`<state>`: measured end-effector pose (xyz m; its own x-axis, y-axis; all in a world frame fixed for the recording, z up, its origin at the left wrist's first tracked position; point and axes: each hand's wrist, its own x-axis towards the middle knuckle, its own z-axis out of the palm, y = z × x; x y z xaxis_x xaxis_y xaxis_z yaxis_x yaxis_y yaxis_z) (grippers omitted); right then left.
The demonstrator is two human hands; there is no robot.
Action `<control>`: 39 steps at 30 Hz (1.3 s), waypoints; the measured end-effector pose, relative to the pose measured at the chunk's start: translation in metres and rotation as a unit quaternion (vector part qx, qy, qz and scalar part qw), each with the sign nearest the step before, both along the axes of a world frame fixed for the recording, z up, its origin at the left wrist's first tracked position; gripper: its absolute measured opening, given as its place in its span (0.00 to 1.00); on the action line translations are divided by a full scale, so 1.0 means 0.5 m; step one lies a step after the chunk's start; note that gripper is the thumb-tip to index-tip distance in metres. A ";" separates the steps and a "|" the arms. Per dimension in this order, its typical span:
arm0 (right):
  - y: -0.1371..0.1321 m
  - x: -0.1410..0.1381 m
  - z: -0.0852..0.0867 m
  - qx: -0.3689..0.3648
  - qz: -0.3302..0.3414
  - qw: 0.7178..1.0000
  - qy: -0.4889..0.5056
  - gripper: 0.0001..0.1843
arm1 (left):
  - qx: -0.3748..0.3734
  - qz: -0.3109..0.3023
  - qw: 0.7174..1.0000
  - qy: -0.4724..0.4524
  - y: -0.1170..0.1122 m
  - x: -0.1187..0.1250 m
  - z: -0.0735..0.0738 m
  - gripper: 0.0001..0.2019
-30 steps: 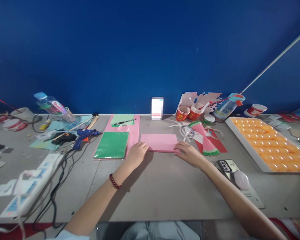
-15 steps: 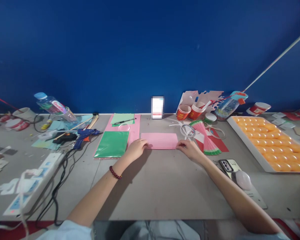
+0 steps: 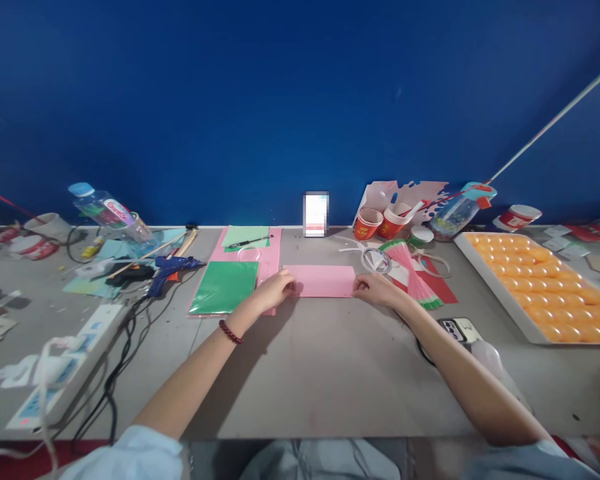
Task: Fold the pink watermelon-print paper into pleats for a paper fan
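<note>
A pink sheet of paper (image 3: 325,281), folded into a long strip, lies on the grey table between my hands. My left hand (image 3: 279,288), with a dark red bead bracelet at the wrist, pinches its left end. At the right end my right hand (image 3: 375,291) has its fingers closed on the lower corner. Left of the strip, a green paper pack (image 3: 225,287) in clear wrap rests on a larger pink sheet (image 3: 273,253). A pink and green pleated paper fan (image 3: 415,270) is just beyond my right hand.
A blue glue gun (image 3: 167,270) and a white power strip (image 3: 70,367) with cables are on the left. Red paper cups (image 3: 368,225) stand at the back. To the right are a phone (image 3: 460,329) and a tray of orange balls (image 3: 545,287). A blue wall (image 3: 300,100) rises behind.
My right hand and forearm have shifted slightly; the forearm now covers more of the phone. Both hands stay at the ends of the pink strip, which has barely moved.
</note>
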<state>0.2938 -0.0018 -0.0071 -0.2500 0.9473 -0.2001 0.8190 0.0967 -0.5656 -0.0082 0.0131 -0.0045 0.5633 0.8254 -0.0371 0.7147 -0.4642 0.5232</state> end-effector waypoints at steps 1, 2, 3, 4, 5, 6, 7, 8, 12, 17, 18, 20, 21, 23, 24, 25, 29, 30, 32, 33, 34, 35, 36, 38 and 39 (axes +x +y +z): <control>0.001 -0.001 0.002 -0.001 0.004 1.000 -0.002 0.03 | -0.004 -0.002 1.000 -0.001 0.001 0.000 0.000 0.06; 0.002 -0.003 0.004 0.001 0.008 1.000 -0.003 0.03 | -0.007 -0.004 1.000 -0.004 0.002 0.001 -0.001 0.06; 0.002 -0.004 0.004 0.006 0.009 1.000 -0.004 0.03 | -0.008 -0.005 1.000 -0.006 0.003 0.001 -0.003 0.06; 0.002 -0.004 0.004 0.011 0.009 1.000 -0.005 0.03 | -0.007 -0.005 1.000 -0.006 0.003 0.001 -0.005 0.06; 0.001 -0.004 0.003 0.015 0.007 1.000 -0.005 0.03 | -0.003 -0.004 1.000 -0.007 0.003 0.001 -0.008 0.06; -0.001 -0.004 0.001 0.017 0.004 1.000 -0.004 0.03 | 0.003 -0.002 1.000 -0.008 0.002 0.001 -0.011 0.06; -0.002 -0.004 -0.001 0.019 0.000 1.000 -0.003 0.03 | 0.011 -0.001 1.000 -0.012 0.001 0.001 -0.013 0.07; -0.004 -0.003 -0.003 0.020 -0.004 1.000 -0.001 0.03 | 0.021 0.000 1.000 -0.016 -0.002 0.001 -0.015 0.08; -0.016 -0.006 -0.006 0.052 -0.012 0.999 0.006 0.02 | 0.083 0.008 0.996 -0.016 -0.020 0.001 -0.020 0.11; -0.039 -0.028 -0.007 0.156 0.034 0.986 -0.047 0.09 | 0.180 -0.052 0.980 0.067 -0.051 0.006 -0.022 0.15; -0.045 -0.033 -0.009 0.167 0.040 0.983 -0.061 0.11 | 0.192 -0.065 0.976 0.080 -0.056 0.008 -0.023 0.15; -0.057 -0.041 -0.013 0.183 0.045 0.978 -0.088 0.14 | 0.210 -0.080 0.969 0.100 -0.067 0.013 -0.028 0.14; -0.063 -0.044 -0.016 0.190 0.044 0.975 -0.104 0.14 | 0.216 -0.082 0.967 0.109 -0.072 0.017 -0.031 0.13; -0.077 -0.050 -0.019 0.210 0.043 0.966 -0.144 0.14 | 0.225 -0.071 0.964 0.126 -0.085 0.026 -0.039 0.13; -0.085 -0.053 -0.020 0.224 0.046 0.959 -0.167 0.13 | 0.228 -0.061 0.962 0.136 -0.093 0.030 -0.043 0.14; -0.092 -0.057 -0.020 0.239 0.051 0.951 -0.192 0.11 | 0.230 -0.048 0.961 0.147 -0.101 0.035 -0.047 0.14; -0.122 -0.079 -0.017 0.276 0.079 0.918 -0.274 0.09 | 0.228 -0.018 0.955 0.189 -0.134 0.049 -0.060 0.18; -0.128 -0.084 -0.017 0.278 0.079 0.913 -0.289 0.09 | 0.227 -0.013 0.955 0.191 -0.140 0.051 -0.061 0.19; -0.138 -0.094 -0.018 0.278 0.071 0.906 -0.312 0.09 | 0.224 -0.009 0.957 0.184 -0.148 0.055 -0.062 0.19; -0.142 -0.098 -0.019 0.278 0.066 0.903 -0.322 0.11 | 0.220 -0.009 0.959 0.177 -0.151 0.056 -0.062 0.19; -0.145 -0.101 -0.021 0.279 0.064 0.900 -0.328 0.14 | 0.214 -0.008 0.962 0.168 -0.152 0.058 -0.061 0.20; -0.148 -0.104 -0.022 0.281 0.065 0.898 -0.332 0.17 | 0.207 -0.007 0.965 0.159 -0.153 0.058 -0.059 0.20; -0.150 -0.105 -0.022 0.281 0.070 0.897 -0.333 0.20 | 0.199 -0.005 0.969 0.148 -0.154 0.059 -0.058 0.21; -0.154 -0.108 -0.023 0.276 0.080 0.898 -0.334 0.24 | 0.193 0.003 0.973 0.128 -0.155 0.059 -0.054 0.22; -0.156 -0.110 -0.022 0.272 0.082 0.899 -0.333 0.24 | 0.192 0.004 0.974 0.120 -0.157 0.058 -0.052 0.23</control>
<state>0.2390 -0.0796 -0.0182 -0.3911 0.9118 0.1255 0.9082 0.3602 0.2133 0.0209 -0.0653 -0.0306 0.5695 0.8090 0.1456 0.7997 -0.5863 0.1298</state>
